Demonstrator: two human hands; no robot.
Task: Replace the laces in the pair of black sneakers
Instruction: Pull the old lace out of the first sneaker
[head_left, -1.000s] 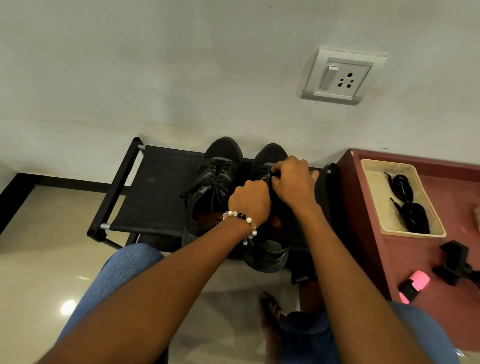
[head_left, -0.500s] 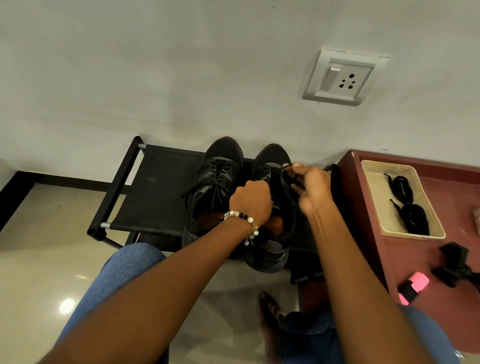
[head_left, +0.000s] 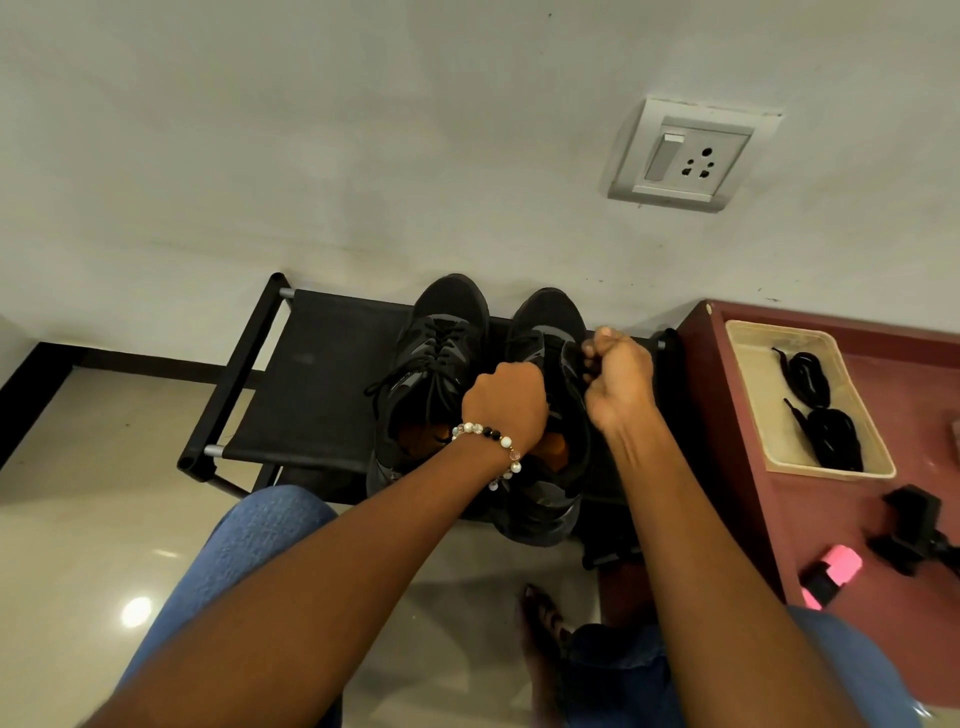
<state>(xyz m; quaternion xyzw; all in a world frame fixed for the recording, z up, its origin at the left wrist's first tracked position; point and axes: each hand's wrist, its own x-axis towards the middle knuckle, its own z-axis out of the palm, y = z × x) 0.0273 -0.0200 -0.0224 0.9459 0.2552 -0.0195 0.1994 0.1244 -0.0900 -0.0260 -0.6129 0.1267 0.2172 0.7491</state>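
Two black sneakers stand side by side on a black fabric rack (head_left: 311, 395), toes to the wall. The left sneaker (head_left: 441, 332) is laced, one lace end trailing left. My left hand (head_left: 506, 402), with a bead bracelet at the wrist, grips the tongue area of the right sneaker (head_left: 548, 322). My right hand (head_left: 618, 374) is turned palm up just right of that shoe, fingers curled and pinching its black lace. Two coiled black laces (head_left: 821, 410) lie in a beige tray (head_left: 753, 384) at the right.
The tray sits on a maroon table (head_left: 852, 519) right of the rack, with a black clamp-like object (head_left: 914, 519) and a pink-and-black item (head_left: 831, 571) nearer me. A wall socket (head_left: 691, 156) is above. My knees in blue jeans and a bare foot are on the tiled floor.
My right hand has left the middle of the right sneaker, moved right and rolled palm up, drawing the lace out. My left hand has stayed on the shoe.
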